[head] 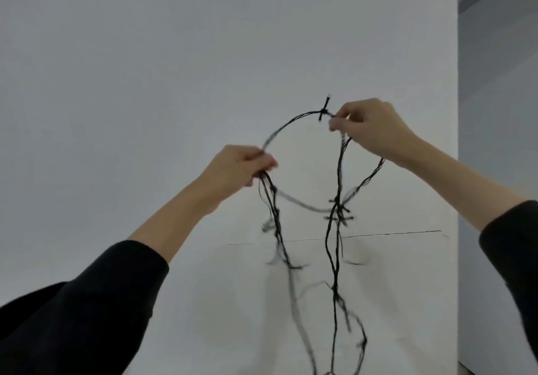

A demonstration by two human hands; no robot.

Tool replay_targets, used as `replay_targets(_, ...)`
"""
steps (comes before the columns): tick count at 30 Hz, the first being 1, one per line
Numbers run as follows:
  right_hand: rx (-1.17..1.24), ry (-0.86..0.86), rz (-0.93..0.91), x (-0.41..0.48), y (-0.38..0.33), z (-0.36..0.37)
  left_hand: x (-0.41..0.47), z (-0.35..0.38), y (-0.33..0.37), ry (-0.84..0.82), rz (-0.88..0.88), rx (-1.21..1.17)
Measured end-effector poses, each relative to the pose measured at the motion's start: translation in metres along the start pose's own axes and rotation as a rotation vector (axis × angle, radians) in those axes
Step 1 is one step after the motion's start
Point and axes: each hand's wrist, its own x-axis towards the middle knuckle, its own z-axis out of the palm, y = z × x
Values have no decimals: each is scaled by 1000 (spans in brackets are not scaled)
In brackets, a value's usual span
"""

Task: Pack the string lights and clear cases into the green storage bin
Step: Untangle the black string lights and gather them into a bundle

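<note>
Black string lights (pixel 334 229) hang in the air in front of a white wall, held up between both hands. My left hand (pixel 241 168) grips a bunch of the wire strands at centre. My right hand (pixel 366 130) pinches the wire higher up on the right, just beside a small bulb that sticks up. An arc of wire spans from one hand to the other. Several loops and loose ends dangle below, blurred, down past the bottom edge. The green storage bin and the clear cases are out of view.
A plain white wall (pixel 174 69) fills most of the view, with a thin horizontal seam (pixel 378 234) low down. At the right is a grey recess or corner (pixel 497 142).
</note>
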Motion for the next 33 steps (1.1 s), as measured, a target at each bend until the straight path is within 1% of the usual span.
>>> replay_targets(1, -29, -22, 2, -1, 1, -1, -1, -2, 2, 29, -38, -121)
replay_targets(3, -166, -308, 11, -3, 5, -4, -1, -5, 4, -5, -108, -306)
replay_targets(4, -196, -384, 17, -5, 8, -5, -1, -6, 3, -18, -124, -370)
replay_targets(5, -176, -360, 37, -6, 11, -6, -2, -7, 2, -31, -129, -427)
replay_targets(6, -111, -267, 57, -5, 15, -7, -2, -8, 1, -52, -135, -448)
replay_targets(7, -41, -164, 70, -4, 19, -7, -5, -8, 0, -95, -136, -387)
replay_targets(8, 0, -101, 77, -4, 22, -7, -7, -7, -2, -162, -139, -243)
replay_targets(10, 17, -83, 83, -4, 24, -5, -10, -4, -7, -281, -147, 75)
replay_targets(11, 19, -70, 68, -3, 24, -5, -10, -1, -10, -295, -151, 142)
replay_targets(12, 24, -50, 49, -3, 23, -5, -9, 0, -13, -279, -154, 146)
replay_targets(14, 52, -35, 27, -3, 20, -5, -8, 3, -14, -207, -127, 122)
replay_targets(15, 56, -67, 29, -4, 19, -6, -7, 3, -13, -185, -116, 78)
replay_targets(16, 40, -143, 39, -5, 18, -6, -5, 4, -11, -176, -112, -21)
replay_targets(17, -1, -266, 57, -5, 17, -6, -4, 4, -8, -165, -110, -148)
replay_targets(18, -67, -425, 87, -7, 16, -7, -2, 5, -4, -138, -107, -268)
replay_targets(20, -181, -728, 151, -11, 13, -5, 4, 4, 3, -70, -104, -419)
replay_targets(21, -182, -784, 162, -12, 13, -2, 7, 4, 7, -59, -117, -469)
replay_targets(22, -148, -757, 158, -12, 13, 1, 8, 5, 10, -70, -129, -492)
replay_targets(24, -5, -556, 131, -11, 10, 7, 9, 10, 15, -100, -135, -421)
replay_targets(25, 104, -477, 140, -11, 8, 9, 10, 13, 17, -103, -127, -366)
replay_targets(26, 227, -466, 167, -11, 5, 10, 10, 16, 19, -98, -115, -327)
replay_targets(27, 331, -514, 188, -11, 1, 11, 11, 18, 21, -90, -102, -309)
replay_targets(28, 382, -586, 190, -13, -3, 13, 11, 20, 23, -85, -88, -305)
replay_targets(30, 356, -665, 129, -16, -6, 17, 13, 21, 24, -94, -64, -305)
replay_targets(31, 329, -658, 102, -17, -6, 18, 13, 19, 24, -103, -63, -294)
replay_targets(33, 322, -582, 109, -14, 0, 17, 11, 16, 20, -124, -83, -202)
